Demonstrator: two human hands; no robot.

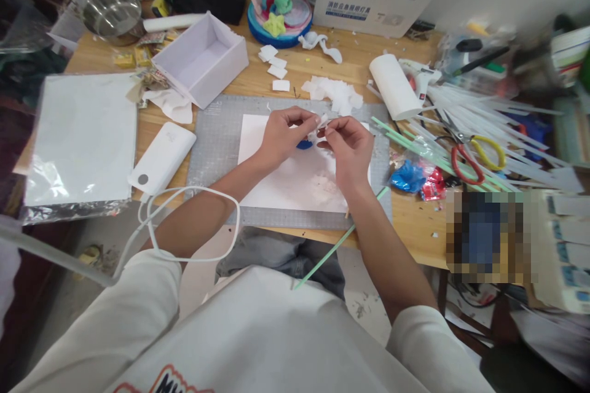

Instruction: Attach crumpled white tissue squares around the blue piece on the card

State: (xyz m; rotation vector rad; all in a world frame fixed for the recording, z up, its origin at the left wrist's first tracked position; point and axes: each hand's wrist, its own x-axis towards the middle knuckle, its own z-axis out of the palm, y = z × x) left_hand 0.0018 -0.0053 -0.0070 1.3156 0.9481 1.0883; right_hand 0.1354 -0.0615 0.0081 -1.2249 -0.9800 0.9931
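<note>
My left hand (286,134) and my right hand (348,148) meet above a white sheet of paper (271,187). Thumb and fingertips of both pinch a small, thin white scrap (321,125), which looks like torn tissue or film; its exact kind is too small to make out. Just below the left fingertips shows a dark blue piece (304,144), partly covered by the hand. Crumbly pale bits (324,187) lie on the paper near my right wrist. Under the sheet is a grey cutting mat (214,147).
A white power bank (162,156) with a looped cable lies left, near an open white box (221,77). On the right are a white roll (395,86), scissors (466,163), a glue gun (421,77) and many translucent sticks (498,120). A green stick (341,239) overhangs the front edge.
</note>
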